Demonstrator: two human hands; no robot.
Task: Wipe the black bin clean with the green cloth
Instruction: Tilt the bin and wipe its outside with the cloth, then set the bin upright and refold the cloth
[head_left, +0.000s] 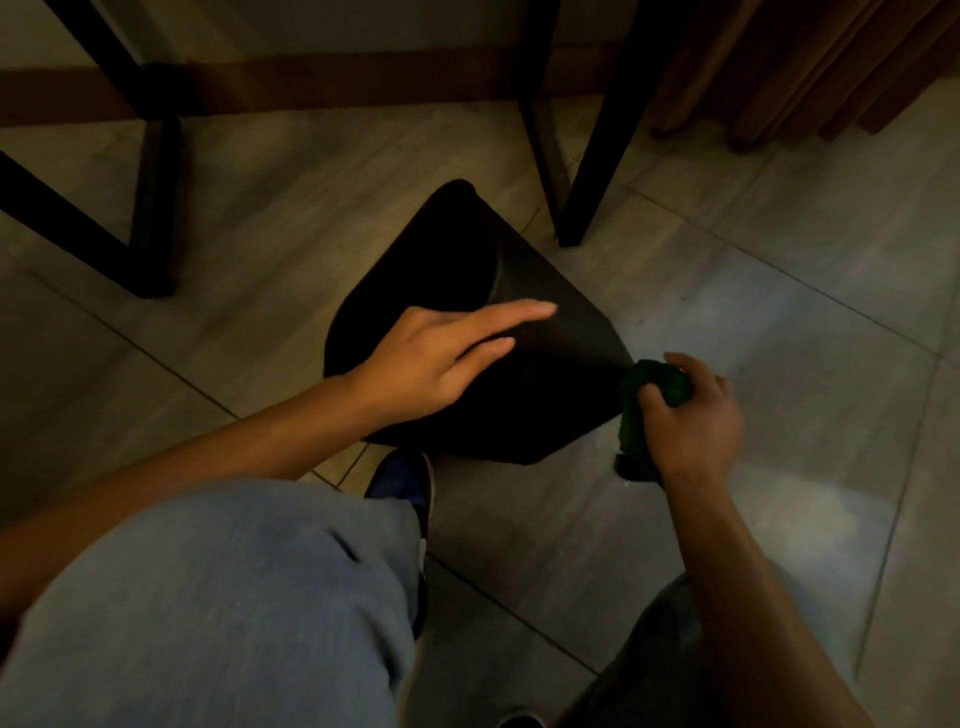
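The black bin (540, 384) lies tipped on the tiled floor in the middle of the view, its dark opening turned toward the far left. My left hand (436, 364) hovers over or rests on its upper side with fingers straight and spread. My right hand (691, 421) grips the bunched green cloth (657, 387) right at the bin's right-hand corner. Part of the cloth hangs down below my fist.
Black metal table legs (587, 171) stand just behind the bin, with more legs (150, 208) at the left. A brown curtain (810, 62) hangs at the back right. My knee in light jeans (223, 597) and a shoe (405, 483) are close to the bin.
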